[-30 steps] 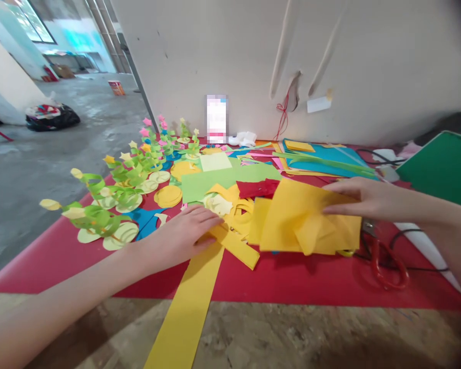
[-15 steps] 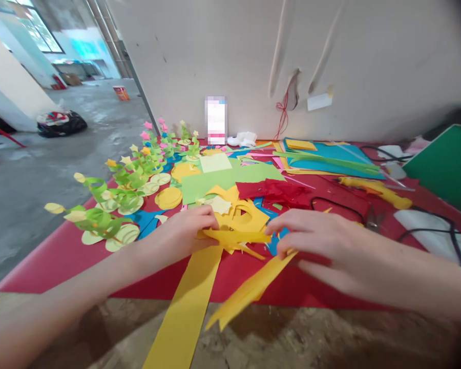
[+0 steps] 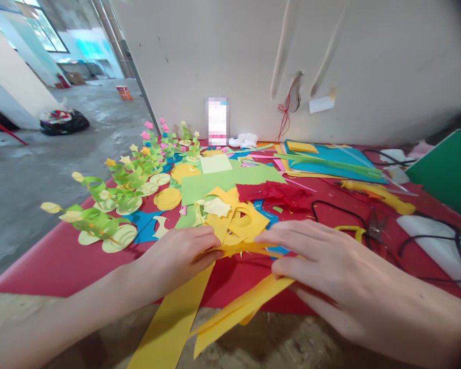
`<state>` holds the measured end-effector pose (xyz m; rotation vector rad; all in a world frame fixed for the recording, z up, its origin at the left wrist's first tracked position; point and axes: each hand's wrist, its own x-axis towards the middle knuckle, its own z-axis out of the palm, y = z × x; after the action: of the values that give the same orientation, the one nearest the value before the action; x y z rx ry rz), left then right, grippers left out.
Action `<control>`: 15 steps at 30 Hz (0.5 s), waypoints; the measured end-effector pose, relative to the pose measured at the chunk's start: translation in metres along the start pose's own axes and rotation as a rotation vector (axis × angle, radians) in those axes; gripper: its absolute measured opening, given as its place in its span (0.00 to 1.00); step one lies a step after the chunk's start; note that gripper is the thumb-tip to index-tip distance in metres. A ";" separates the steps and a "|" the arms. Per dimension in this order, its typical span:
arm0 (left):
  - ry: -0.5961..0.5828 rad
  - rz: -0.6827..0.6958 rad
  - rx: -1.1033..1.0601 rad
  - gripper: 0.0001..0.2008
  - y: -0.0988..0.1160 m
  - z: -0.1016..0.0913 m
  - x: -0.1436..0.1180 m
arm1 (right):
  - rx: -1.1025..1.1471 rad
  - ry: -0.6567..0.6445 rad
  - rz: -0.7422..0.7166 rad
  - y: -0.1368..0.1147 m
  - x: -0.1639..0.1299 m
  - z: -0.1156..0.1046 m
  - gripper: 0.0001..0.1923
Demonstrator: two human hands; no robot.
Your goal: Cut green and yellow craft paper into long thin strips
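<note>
My left hand (image 3: 188, 251) is closed, pinching the left end of a narrow piece of yellow paper (image 3: 246, 249) above the front of the table. My right hand (image 3: 318, 261) has its fingers at the other end of that piece. A bundle of yellow paper strips (image 3: 242, 307) slants down to the left from beneath its curled fingers. Below my left hand a wide yellow paper strip (image 3: 172, 312) hangs past the table's edge; whether the hand grips it too is hidden. Just beyond my hands lie yellow paper offcuts (image 3: 249, 220), one with a round hole.
Green curled-paper plants with star tops (image 3: 100, 220) line the left side of the red-covered table (image 3: 54, 266). Yellow paper discs (image 3: 168, 199) lie nearby. Crumpled red paper (image 3: 276, 193) is behind my hands. Scissors (image 3: 376, 228), a yellow glue gun (image 3: 380, 195) and black cable are right. A phone (image 3: 217, 120) stands behind.
Both hands have come slightly lower and nearer, the strip bundle moving down with the right hand. The narrow yellow piece between them has tilted to show more edge-on. The scissors' yellow handle is now uncovered.
</note>
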<state>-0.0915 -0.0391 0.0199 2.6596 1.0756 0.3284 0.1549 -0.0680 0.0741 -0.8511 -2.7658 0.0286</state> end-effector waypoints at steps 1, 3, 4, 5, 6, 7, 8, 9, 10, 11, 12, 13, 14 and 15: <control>0.006 0.001 -0.015 0.08 0.006 -0.001 0.002 | -0.011 -0.005 -0.021 0.000 0.001 0.000 0.11; 0.012 0.011 -0.062 0.07 0.021 -0.005 0.005 | -0.013 -0.047 -0.040 -0.001 0.005 0.003 0.09; 0.021 0.014 -0.092 0.06 0.027 -0.007 0.006 | -0.001 -0.071 -0.047 -0.001 0.007 0.004 0.09; 0.022 0.009 -0.128 0.05 0.033 -0.009 0.006 | 0.015 -0.088 -0.052 0.000 0.008 0.006 0.10; 0.026 -0.010 -0.156 0.05 0.036 -0.011 0.005 | 0.033 -0.098 -0.057 0.001 0.008 0.007 0.11; 0.033 -0.048 -0.176 0.05 0.038 -0.013 0.003 | 0.048 -0.096 -0.068 0.002 0.008 0.007 0.12; 0.045 -0.103 -0.176 0.05 0.037 -0.014 0.000 | 0.057 -0.090 -0.081 0.004 0.007 0.006 0.14; 0.060 -0.175 -0.151 0.06 0.034 -0.013 -0.004 | 0.059 -0.083 -0.093 0.007 0.006 0.005 0.14; 0.073 -0.252 -0.105 0.08 0.030 -0.011 -0.008 | 0.055 -0.074 -0.103 0.009 0.003 0.004 0.15; 0.077 -0.325 -0.038 0.10 0.026 -0.009 -0.012 | 0.049 -0.070 -0.114 0.011 0.001 0.002 0.15; 0.060 -0.394 0.043 0.13 0.021 -0.005 -0.016 | 0.044 -0.071 -0.125 0.013 -0.001 0.001 0.15; 0.024 -0.436 0.117 0.15 0.017 -0.001 -0.020 | 0.040 -0.076 -0.135 0.014 -0.003 0.000 0.15; -0.016 -0.455 0.177 0.17 0.015 0.003 -0.022 | 0.036 -0.082 -0.142 0.016 -0.005 0.000 0.15; -0.046 -0.462 0.229 0.19 0.013 0.007 -0.024 | 0.028 -0.077 -0.150 0.016 -0.006 0.000 0.15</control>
<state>-0.0971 -0.0662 0.0145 2.4790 1.7505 0.0532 0.1687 -0.0578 0.0709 -0.6470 -2.8859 0.0738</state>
